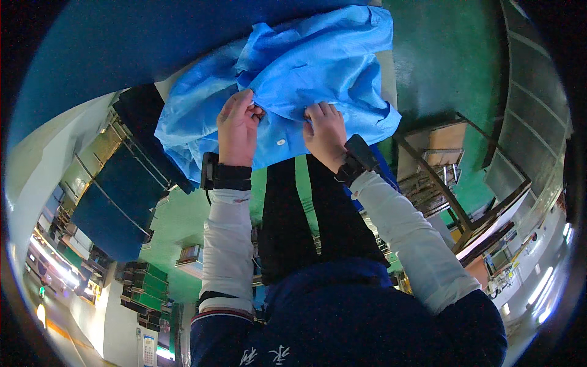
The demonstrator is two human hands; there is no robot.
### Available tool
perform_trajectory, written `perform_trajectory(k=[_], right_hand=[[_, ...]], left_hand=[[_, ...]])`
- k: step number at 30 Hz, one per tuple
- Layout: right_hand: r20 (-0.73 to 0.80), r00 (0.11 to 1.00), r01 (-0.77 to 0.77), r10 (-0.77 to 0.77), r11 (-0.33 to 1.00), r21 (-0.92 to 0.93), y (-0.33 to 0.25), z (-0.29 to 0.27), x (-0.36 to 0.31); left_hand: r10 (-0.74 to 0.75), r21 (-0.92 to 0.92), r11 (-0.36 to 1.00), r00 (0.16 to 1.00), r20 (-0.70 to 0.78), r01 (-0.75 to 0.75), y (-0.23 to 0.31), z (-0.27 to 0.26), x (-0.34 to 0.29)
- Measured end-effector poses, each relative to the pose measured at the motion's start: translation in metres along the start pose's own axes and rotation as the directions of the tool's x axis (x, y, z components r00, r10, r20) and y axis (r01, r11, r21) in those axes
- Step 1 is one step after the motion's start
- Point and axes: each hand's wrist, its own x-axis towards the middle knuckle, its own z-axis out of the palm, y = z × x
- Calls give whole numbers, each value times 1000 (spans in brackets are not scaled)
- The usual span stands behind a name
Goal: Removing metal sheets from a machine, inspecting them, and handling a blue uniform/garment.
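A bright blue garment (318,67), apparently a shirt or smock, lies rumpled in front of me across the table edge, with loose folds all over it. One small white button (281,142) shows on its near part, between my two hands. My left hand (237,134) is closed, thumb and fingers pinched on the cloth left of the button. Right of the button, my right hand (326,131) has curled fingers gripping the same cloth. The fingertips of both hands are partly hidden in the fabric.
The dark blue table top (153,43) stretches away to the far left. A metal-framed rack (437,177) stands at the right on the green floor (440,61). Another dark blue surface (116,211) and stacked green crates (148,287) are at the left.
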Motion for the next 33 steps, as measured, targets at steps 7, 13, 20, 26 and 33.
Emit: perform_trajectory(k=[7, 13, 20, 26, 33], right_hand=[[168, 986, -28, -7, 978, 207, -8, -3, -34], [263, 955, -230, 134, 897, 377, -3, 18, -31], [412, 881, -408, 232, 813, 415, 9, 25, -30], [363, 899, -371, 245, 866, 334, 23, 39, -37], [384, 885, -375, 264, 892, 252, 33, 45, -39]], left_hand=[[33, -10, 999, 998, 49, -32, -3, -6, 2], [22, 49, 999, 1000, -7, -21, -5, -1, -3], [245, 690, 701, 970, 4, -180, -72, -57, -54], [332, 914, 252, 916, 226, -317, -128, -89, -67], [393, 951, -12, 873, 288, -308, -129, -88, -70]])
